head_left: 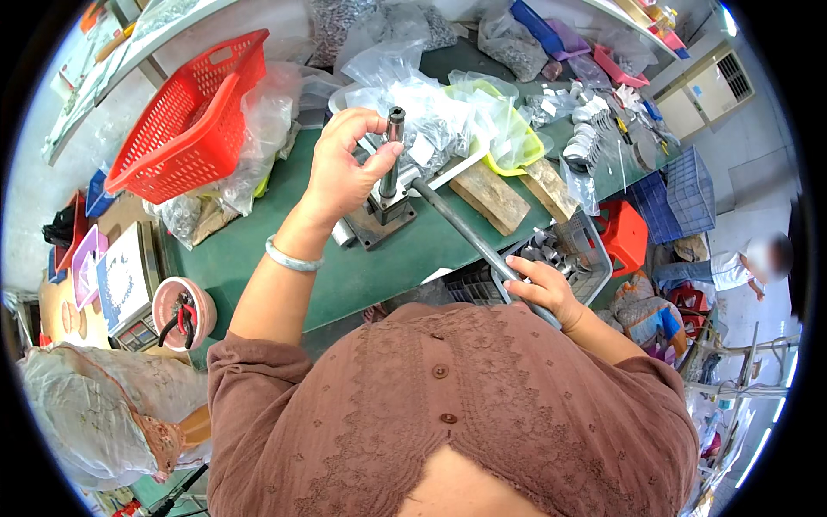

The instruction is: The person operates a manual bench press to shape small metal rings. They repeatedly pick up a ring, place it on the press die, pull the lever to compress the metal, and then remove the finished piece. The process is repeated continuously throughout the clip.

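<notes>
Ahead of me a small hand press with a dark base [392, 226] stands on the green table, with an upright metal shaft [392, 155] rising from it. My left hand [349, 164] is closed at the shaft's upper part, thumb and forefinger pinching it from the left. Whether a small part sits between those fingers is hidden. A long grey lever bar [465, 228] slants from the press down to the right. My right hand [544, 291] grips its near end close to my body. Beside the base lies a short silver cylinder [343, 233].
Wooden blocks [491, 196] lie right of the press. Behind it are plastic bags and a yellow-green basket [517, 151]. A red basket [181, 142] stands left; a pink pot [207, 314] holds pliers. A grey crate [594, 246] with metal parts sits right. Another person [728, 269] is far right.
</notes>
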`<state>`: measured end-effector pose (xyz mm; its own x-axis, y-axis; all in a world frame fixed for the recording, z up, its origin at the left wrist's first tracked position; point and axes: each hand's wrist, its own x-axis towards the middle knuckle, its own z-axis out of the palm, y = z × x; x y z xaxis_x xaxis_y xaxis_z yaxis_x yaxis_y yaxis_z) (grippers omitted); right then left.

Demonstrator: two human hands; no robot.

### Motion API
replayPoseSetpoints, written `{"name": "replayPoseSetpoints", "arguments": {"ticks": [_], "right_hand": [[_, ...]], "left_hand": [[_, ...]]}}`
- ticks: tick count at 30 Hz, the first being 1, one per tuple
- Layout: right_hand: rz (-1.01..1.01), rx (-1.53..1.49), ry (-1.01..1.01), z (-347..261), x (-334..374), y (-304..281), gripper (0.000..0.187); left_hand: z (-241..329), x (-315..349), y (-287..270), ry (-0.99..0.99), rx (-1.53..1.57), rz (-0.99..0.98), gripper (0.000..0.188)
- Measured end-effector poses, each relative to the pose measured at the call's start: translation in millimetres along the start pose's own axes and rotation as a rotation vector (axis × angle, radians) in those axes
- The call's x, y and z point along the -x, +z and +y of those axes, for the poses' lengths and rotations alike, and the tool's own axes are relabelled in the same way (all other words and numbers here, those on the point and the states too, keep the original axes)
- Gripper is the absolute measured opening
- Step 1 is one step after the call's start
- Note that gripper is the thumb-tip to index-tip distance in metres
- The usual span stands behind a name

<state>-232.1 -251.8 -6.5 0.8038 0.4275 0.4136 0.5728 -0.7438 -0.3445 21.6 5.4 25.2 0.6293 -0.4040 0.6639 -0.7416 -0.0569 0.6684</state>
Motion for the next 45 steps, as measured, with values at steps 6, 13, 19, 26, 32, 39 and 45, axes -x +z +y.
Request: {"name": "replayPoseSetpoints", "arguments": {"ticks": [6, 13, 19, 26, 32, 39, 45], "right_hand": [[-0.030, 0.013, -0.051, 5, -5, -4, 0.035], [0.199, -0.316, -0.007, 28, -99, -42, 0.031], [0.379, -0.273, 0.223, 90, -313, -16, 0.037], [-0.025, 0.179, 0.624, 204, -438, 147, 0.058], [-0.083, 0.056, 0.566, 214, -450, 157, 0.051], [0.044, -0.185, 0.377, 177, -428, 68, 0.038], [0.189, -0.338, 0.103, 63, -282, -45, 0.016]], "left_hand": [[-41, 19, -8, -0.158, 0.234, 0.106, 0.044], [-95, 74, -5, -0.193, -0.639, -0.378, 0.041], [-90, 86, -5, -0.258, -0.624, -0.337, 0.055], [-89, 90, 5, -0.288, -0.559, -0.272, 0.054], [-92, 94, 5, -0.310, -0.540, -0.189, 0.053], [-95, 95, 10, -0.303, -0.586, -0.213, 0.053], [-99, 98, 11, -0.342, -0.612, -0.214, 0.055]]}}
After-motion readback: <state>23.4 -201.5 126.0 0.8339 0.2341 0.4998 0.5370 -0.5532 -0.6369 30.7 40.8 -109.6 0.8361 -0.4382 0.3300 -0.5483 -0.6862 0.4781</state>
